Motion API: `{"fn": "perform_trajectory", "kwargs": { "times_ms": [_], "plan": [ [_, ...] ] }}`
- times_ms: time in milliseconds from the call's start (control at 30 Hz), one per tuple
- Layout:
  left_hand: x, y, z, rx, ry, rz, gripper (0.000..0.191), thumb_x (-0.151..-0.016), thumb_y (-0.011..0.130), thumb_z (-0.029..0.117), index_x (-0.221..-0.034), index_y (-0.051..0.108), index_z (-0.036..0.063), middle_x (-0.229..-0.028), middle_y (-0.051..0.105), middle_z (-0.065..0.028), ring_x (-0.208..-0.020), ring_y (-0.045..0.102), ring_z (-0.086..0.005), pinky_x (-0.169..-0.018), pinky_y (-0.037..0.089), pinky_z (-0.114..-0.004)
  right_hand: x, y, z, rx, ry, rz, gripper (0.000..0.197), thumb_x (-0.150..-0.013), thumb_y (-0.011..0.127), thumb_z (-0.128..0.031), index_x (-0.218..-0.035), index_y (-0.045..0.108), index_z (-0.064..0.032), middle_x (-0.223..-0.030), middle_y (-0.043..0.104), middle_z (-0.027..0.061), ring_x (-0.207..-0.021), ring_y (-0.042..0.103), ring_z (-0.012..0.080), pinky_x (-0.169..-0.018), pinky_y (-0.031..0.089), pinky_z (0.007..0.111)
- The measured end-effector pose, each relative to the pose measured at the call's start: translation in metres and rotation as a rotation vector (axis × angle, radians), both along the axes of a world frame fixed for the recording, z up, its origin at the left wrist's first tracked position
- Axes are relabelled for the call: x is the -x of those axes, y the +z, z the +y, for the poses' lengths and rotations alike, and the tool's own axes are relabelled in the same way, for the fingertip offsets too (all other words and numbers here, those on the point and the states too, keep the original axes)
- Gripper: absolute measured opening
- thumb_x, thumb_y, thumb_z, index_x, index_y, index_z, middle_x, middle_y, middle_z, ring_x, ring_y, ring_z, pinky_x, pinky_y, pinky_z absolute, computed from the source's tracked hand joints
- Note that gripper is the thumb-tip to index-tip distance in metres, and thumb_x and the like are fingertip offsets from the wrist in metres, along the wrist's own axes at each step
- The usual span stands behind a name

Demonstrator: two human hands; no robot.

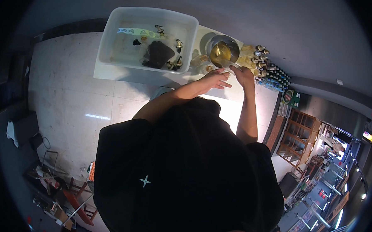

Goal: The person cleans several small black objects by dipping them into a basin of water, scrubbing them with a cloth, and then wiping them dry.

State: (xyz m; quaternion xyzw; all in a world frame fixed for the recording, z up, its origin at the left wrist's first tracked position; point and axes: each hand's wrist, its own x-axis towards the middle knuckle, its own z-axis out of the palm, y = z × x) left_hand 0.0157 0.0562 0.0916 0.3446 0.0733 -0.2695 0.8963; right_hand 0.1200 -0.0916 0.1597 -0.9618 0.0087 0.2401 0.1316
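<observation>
My right hand [241, 74] grips the end of a clear object [225, 63], perhaps a bottle, which reaches over a round metal bowl [235, 47]. Yellow liquid [219, 52] shows at the bowl, though whether it lies in the bowl or inside the clear object I cannot tell. Just left of that grip, my left hand [215, 81] has its fingers apart, close to the clear object's end. Clear bottles [199, 61] stand left of the bowl. On its right are several bottles of yellow liquid [249, 58] with metal pourer tops [260, 55].
A translucent plastic tub [102, 52] on the white table holds a dark cloth [161, 53], a clear bottle and loose pourers [179, 45]. Many small bottles [274, 78] stand at the far right, near a green box [291, 98]. A wooden rack [299, 136] and chairs are farther off.
</observation>
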Motion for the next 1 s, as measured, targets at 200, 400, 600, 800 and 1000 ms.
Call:
{"fn": "perform_trajectory", "kwargs": {
  "times_ms": [200,400,600,800,1000],
  "plan": [
    [-0.001,-0.001,-0.004,-0.011,0.000,0.003,0.091,-0.094,0.058,0.036,-0.152,0.000,-0.0016,-0.147,0.039,-0.0072,-0.115,0.062,-0.0239,-0.094,0.044,-0.034,-0.006,-0.007,-0.012,-0.010,-0.041,0.006,0.067,-0.072,0.065,-0.060,-0.101,0.072,-0.0004,-0.099,0.070,0.0231,-0.098,0.067,0.0346,-0.087,0.049,0.039],
    [-0.002,-0.008,-0.007,-0.005,0.002,-0.025,0.087,-0.095,0.056,0.035,-0.153,0.002,0.0009,-0.151,0.036,-0.0086,-0.117,0.060,-0.0247,-0.096,0.043,-0.036,-0.003,-0.006,-0.010,-0.053,-0.032,-0.038,0.068,-0.074,0.067,-0.056,-0.099,0.070,0.0074,-0.093,0.069,0.0243,-0.091,0.068,0.0320,-0.082,0.049,0.038],
    [-0.004,-0.003,-0.005,-0.002,0.027,-0.015,0.082,-0.096,0.054,0.030,-0.154,0.002,0.0038,-0.151,0.035,-0.0099,-0.119,0.059,-0.0266,-0.098,0.043,-0.038,0.002,-0.001,-0.002,-0.190,-0.071,-0.196,0.064,-0.072,0.065,-0.059,-0.100,0.072,-0.0021,-0.099,0.070,0.0222,-0.096,0.067,0.0356,-0.085,0.050,0.040],
    [-0.001,0.005,-0.005,0.031,0.031,0.050,0.082,-0.095,0.055,0.026,-0.154,0.002,0.0041,-0.145,0.043,-0.0085,-0.120,0.058,-0.0272,-0.100,0.042,-0.039,-0.003,-0.001,0.001,0.021,-0.031,-0.066,0.062,-0.073,0.065,-0.059,-0.098,0.072,-0.0029,-0.097,0.070,0.0211,-0.095,0.067,0.0352,-0.084,0.050,0.040],
    [-0.004,0.005,-0.003,0.040,0.045,0.064,0.082,-0.095,0.056,0.025,-0.153,0.003,0.0037,-0.137,0.048,-0.0067,-0.120,0.058,-0.0265,-0.100,0.042,-0.039,0.000,0.013,0.013,0.062,0.033,-0.036,0.060,-0.075,0.064,-0.055,-0.101,0.072,-0.0015,-0.096,0.070,0.0225,-0.097,0.067,0.0344,-0.084,0.049,0.039]
  ]
}}
